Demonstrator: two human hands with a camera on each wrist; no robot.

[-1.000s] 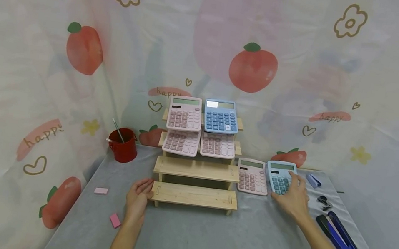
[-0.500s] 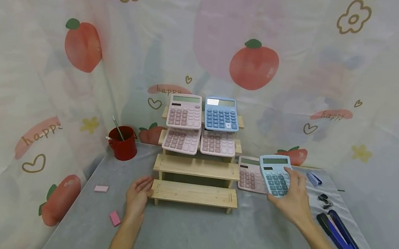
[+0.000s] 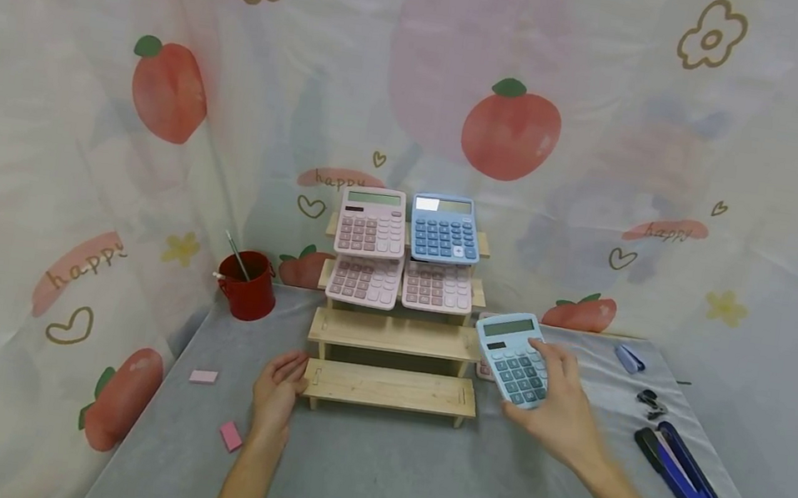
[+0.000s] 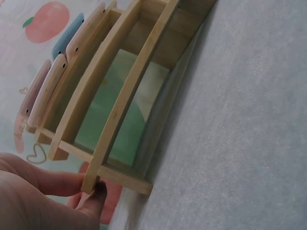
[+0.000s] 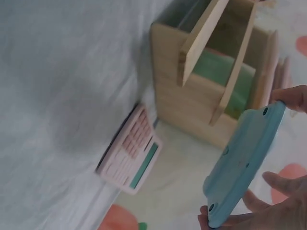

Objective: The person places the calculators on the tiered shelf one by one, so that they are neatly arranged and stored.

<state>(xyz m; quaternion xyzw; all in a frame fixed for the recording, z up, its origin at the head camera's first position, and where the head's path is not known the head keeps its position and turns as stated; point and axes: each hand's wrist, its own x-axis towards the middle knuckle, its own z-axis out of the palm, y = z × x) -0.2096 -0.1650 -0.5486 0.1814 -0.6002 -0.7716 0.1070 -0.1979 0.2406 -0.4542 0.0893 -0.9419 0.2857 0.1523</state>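
My right hand (image 3: 566, 414) grips a light blue calculator (image 3: 514, 365) by its edges, raised above the table and tilted. In the right wrist view its back (image 5: 244, 158) shows, with the fingers at its ends. My left hand (image 3: 276, 394) pinches the left end of the lowest board of a stepped wooden shelf (image 3: 391, 391). On the top step stand a pink calculator (image 3: 370, 228) and a blue calculator (image 3: 445, 234). Two more pink ones lean on the step below. Another pink calculator (image 5: 130, 155) lies beside the shelf, mostly hidden in the head view behind the held one.
A red bucket (image 3: 249, 297) with a thin stick stands left of the shelf. Two pink erasers lie at the left, one eraser (image 3: 231, 436) nearer. Along the right edge are a blue stapler (image 3: 687, 476), black clips (image 3: 651, 403) and a small light blue item (image 3: 630, 359).
My right hand has lifted the light blue calculator off the table and carried it left, in front of the pink one lying there. The left hand has stayed at the shelf.
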